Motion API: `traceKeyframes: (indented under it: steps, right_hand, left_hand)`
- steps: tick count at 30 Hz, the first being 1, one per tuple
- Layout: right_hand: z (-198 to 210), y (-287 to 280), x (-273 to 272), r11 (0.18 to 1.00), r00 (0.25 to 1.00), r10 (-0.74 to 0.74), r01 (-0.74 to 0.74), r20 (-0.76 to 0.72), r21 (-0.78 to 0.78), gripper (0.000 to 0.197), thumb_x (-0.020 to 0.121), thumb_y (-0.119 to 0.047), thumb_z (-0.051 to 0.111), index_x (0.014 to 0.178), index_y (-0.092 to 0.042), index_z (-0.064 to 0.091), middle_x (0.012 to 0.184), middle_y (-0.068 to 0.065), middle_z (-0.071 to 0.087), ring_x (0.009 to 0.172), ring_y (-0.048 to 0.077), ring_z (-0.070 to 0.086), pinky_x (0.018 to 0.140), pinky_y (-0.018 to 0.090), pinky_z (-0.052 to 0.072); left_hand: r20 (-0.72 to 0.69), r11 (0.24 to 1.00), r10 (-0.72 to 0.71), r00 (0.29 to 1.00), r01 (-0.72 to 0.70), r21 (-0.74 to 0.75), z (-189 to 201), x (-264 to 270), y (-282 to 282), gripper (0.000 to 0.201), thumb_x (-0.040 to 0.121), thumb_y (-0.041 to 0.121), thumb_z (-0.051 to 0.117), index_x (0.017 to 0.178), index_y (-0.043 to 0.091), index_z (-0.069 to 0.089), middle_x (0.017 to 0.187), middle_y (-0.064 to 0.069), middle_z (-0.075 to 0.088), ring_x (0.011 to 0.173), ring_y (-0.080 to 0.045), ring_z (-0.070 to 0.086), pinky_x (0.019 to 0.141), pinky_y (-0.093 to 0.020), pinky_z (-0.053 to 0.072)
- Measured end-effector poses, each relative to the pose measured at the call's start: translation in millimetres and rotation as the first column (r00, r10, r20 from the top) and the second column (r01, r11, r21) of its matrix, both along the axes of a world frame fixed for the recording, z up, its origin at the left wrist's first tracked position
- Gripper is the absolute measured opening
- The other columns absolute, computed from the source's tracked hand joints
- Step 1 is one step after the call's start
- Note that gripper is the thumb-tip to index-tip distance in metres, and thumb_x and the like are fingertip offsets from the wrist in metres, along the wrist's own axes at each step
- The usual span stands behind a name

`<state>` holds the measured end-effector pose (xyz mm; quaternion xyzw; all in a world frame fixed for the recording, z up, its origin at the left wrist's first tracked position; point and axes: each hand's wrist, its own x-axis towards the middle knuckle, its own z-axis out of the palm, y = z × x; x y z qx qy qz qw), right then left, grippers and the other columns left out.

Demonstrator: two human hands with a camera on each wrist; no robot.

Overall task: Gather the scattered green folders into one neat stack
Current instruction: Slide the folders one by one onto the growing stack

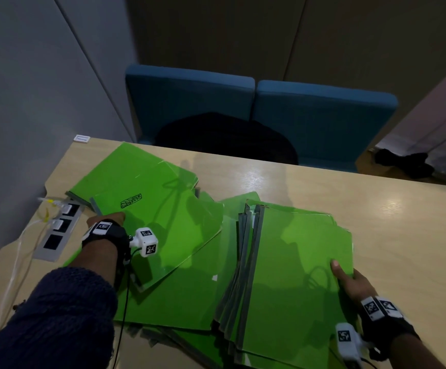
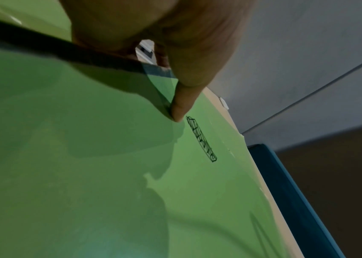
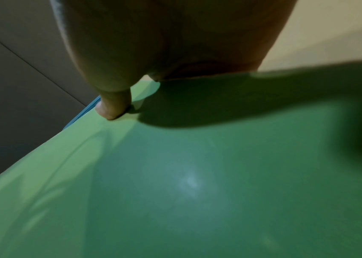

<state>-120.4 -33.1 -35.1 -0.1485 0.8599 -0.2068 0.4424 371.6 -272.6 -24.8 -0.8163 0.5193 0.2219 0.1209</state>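
Observation:
Several green folders with grey spines lie overlapping on a pale wooden table. My left hand pinches the left edge of a lifted folder with a black scribble; the thumb lies on top of this scribbled folder, with the fingers beneath. My right hand grips the right edge of a rough stack of folders. Its thumb presses on the top folder. More loose folders lie under and between the two piles, reaching the near edge.
A socket panel with white plugs and cables is set into the table by my left hand. A small white object sits at the far left corner. Two blue chairs stand behind the table, with a black bag on them.

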Motion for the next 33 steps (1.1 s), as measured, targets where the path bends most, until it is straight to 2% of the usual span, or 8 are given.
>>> traceKeyframes:
  steps: [5, 9, 12, 15, 18, 21, 26, 33]
  right_hand:
    - [0, 0, 1, 1.0, 1.0, -0.011, 0.011, -0.015, -0.004, 0.074, 0.083, -0.067, 0.05, 0.132, -0.012, 0.056, 0.128, 0.021, 0.061, 0.086, 0.03, 0.057, 0.082, 0.037, 0.045]
    - [-1, 0, 1, 0.999, 0.999, -0.032, 0.032, -0.01, 0.009, 0.092, 0.065, -0.083, 0.047, 0.129, -0.017, 0.057, 0.124, 0.018, 0.064, 0.09, 0.034, 0.062, 0.086, 0.044, 0.05]
    - [-1, 1, 0, 0.999, 0.999, -0.041, 0.041, -0.004, -0.004, 0.085, 0.075, -0.077, 0.048, 0.133, -0.015, 0.054, 0.127, 0.019, 0.062, 0.085, 0.031, 0.06, 0.082, 0.041, 0.049]
    - [4, 2, 4, 0.993, 0.994, -0.108, 0.108, 0.005, -0.053, 0.077, 0.083, -0.066, 0.053, 0.136, -0.01, 0.052, 0.133, 0.021, 0.058, 0.088, 0.032, 0.057, 0.088, 0.044, 0.049]
    - [15, 7, 11, 0.978, 0.986, -0.167, 0.169, 0.022, -0.126, 0.061, 0.095, -0.045, 0.053, 0.137, -0.001, 0.049, 0.137, 0.023, 0.053, 0.083, 0.027, 0.051, 0.076, 0.034, 0.041]
    - [32, 15, 12, 0.958, 0.974, -0.216, 0.225, 0.066, -0.178, 0.058, 0.097, -0.038, 0.053, 0.138, 0.003, 0.046, 0.139, 0.026, 0.05, 0.094, 0.031, 0.049, 0.081, 0.036, 0.037]
    - [40, 37, -23, 0.951, 0.969, -0.245, 0.239, -0.006, -0.194, 0.058, 0.096, -0.04, 0.054, 0.132, 0.006, 0.053, 0.126, 0.031, 0.058, 0.082, 0.032, 0.053, 0.08, 0.038, 0.043]
    - [30, 73, -72, 0.986, 0.977, -0.161, 0.154, -0.141, -0.063, 0.078, 0.093, -0.059, 0.044, 0.128, 0.009, 0.054, 0.129, 0.035, 0.054, 0.087, 0.036, 0.051, 0.088, 0.043, 0.044]
  left_hand:
    - [-0.134, 0.947, 0.305, 0.943, -0.315, -0.067, -12, 2, -1, 0.075, 0.082, 0.015, 0.068, 0.147, 0.012, 0.031, 0.147, -0.029, 0.03, 0.131, -0.045, 0.038, 0.098, -0.049, 0.044]
    - [-0.437, 0.692, 0.617, 0.655, -0.715, -0.095, -13, 6, 0, 0.072, 0.086, 0.022, 0.059, 0.145, 0.006, 0.023, 0.147, -0.017, 0.037, 0.125, -0.039, 0.046, 0.089, -0.045, 0.039]
    - [-0.615, 0.616, 0.564, 0.551, -0.777, -0.131, -10, 9, 8, 0.078, 0.087, 0.017, 0.062, 0.151, 0.012, 0.017, 0.155, -0.015, 0.029, 0.136, -0.039, 0.036, 0.109, -0.048, 0.035]
    - [-0.703, 0.602, 0.479, 0.525, -0.78, -0.173, -8, 16, 16, 0.073, 0.085, 0.016, 0.067, 0.147, 0.012, 0.029, 0.148, -0.015, 0.04, 0.132, -0.038, 0.043, 0.108, -0.051, 0.037]
    - [-0.789, 0.679, 0.355, 0.502, -0.718, -0.152, -7, 22, 25, 0.049, 0.083, 0.012, 0.069, 0.128, 0.018, 0.052, 0.123, -0.011, 0.062, 0.109, -0.034, 0.06, 0.097, -0.054, 0.046]
    - [-0.831, 0.764, 0.302, 0.467, -0.64, -0.082, 3, 6, 49, 0.042, 0.084, 0.006, 0.067, 0.123, 0.017, 0.055, 0.115, -0.013, 0.065, 0.101, -0.033, 0.062, 0.093, -0.057, 0.047]
    - [-0.732, 0.876, 0.239, 0.638, -0.466, -0.12, -3, -34, 95, 0.041, 0.088, 0.004, 0.064, 0.127, 0.009, 0.052, 0.125, -0.017, 0.059, 0.109, -0.032, 0.056, 0.098, -0.044, 0.044]
    - [-0.374, 0.916, 0.228, 0.899, -0.328, -0.229, -24, -49, 117, 0.072, 0.078, 0.034, 0.077, 0.134, 0.001, 0.046, 0.134, -0.021, 0.043, 0.119, -0.043, 0.05, 0.104, -0.052, 0.042]
